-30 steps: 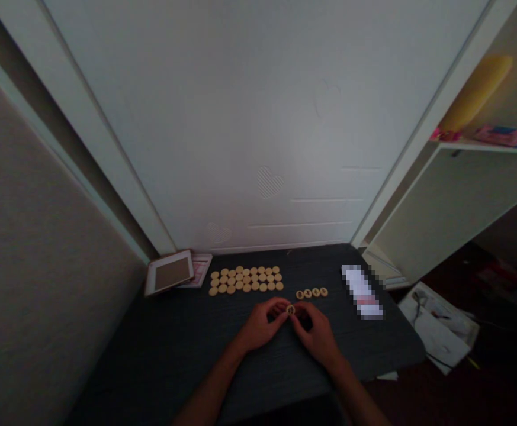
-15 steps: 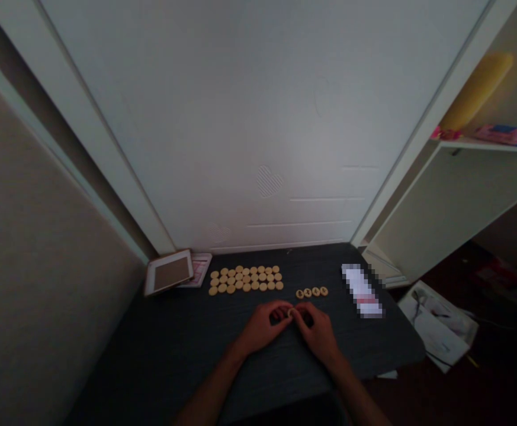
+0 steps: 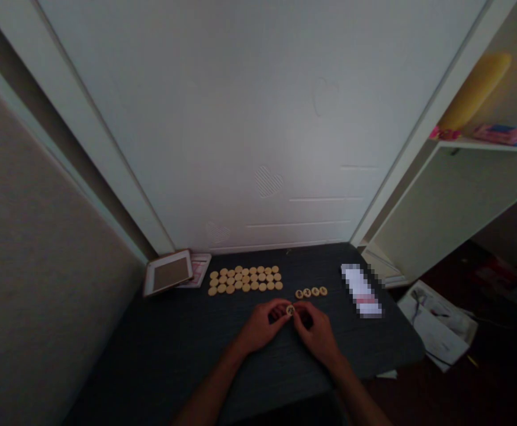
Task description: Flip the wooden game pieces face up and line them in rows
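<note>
Between my fingertips is a small round wooden Chinese chess piece point(image 3: 290, 310), its dark-marked face turned up to me. My left hand point(image 3: 262, 324) pinches it from the left with thumb and fingers. From the other side my right hand point(image 3: 315, 328) closes its thumb and fingers on the piece's right edge. Just beyond my right hand lies a short row of similar marked pieces point(image 3: 307, 293). Farther left, several pale pieces point(image 3: 246, 279) lie in three rows with no marks visible on them.
On the dark table point(image 3: 173, 355), a shallow white-rimmed box point(image 3: 169, 274) rests partly over a pink-lined sheet point(image 3: 202, 269) at the back left. A blurred white item point(image 3: 361, 290) lies at the right. Behind stands a white panel point(image 3: 222, 118); a white bin point(image 3: 440, 325) sits on the floor, right.
The piece between my fingers has turned, so its marked face now shows instead of mostly its edge. My hands have stayed in nearly the same place.
</note>
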Demonstrator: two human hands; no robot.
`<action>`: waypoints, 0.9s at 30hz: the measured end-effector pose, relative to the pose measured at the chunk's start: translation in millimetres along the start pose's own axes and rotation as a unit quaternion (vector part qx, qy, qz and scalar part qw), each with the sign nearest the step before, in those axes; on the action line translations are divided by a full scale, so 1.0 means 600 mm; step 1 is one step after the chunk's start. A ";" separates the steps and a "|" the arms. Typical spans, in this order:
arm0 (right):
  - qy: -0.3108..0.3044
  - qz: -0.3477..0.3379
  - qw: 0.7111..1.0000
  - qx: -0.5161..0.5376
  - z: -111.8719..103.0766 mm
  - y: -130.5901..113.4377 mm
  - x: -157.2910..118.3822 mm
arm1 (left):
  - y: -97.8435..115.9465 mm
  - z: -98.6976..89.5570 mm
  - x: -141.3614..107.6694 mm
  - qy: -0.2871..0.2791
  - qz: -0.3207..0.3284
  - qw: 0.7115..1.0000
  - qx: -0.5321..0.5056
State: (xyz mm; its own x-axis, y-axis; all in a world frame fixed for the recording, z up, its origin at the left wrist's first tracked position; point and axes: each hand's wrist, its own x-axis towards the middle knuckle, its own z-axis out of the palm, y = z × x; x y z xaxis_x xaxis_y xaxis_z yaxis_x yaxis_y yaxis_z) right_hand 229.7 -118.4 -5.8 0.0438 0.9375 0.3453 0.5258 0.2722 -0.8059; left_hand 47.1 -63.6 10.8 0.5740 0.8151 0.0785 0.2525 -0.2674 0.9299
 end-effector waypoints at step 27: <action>-0.005 0.010 1.000 0.000 -0.001 0.001 0.000 | 0.008 0.000 -0.001 -0.005 -0.003 1.000 0.005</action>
State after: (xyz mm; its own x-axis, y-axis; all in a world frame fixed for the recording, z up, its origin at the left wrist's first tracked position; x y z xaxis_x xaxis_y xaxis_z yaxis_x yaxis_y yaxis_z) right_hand 230.5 -118.1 -6.1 0.0452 0.9450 0.3240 0.5248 0.2535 -0.8126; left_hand 47.9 -65.2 15.0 0.5808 0.8111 0.0694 0.2638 -0.2681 0.9266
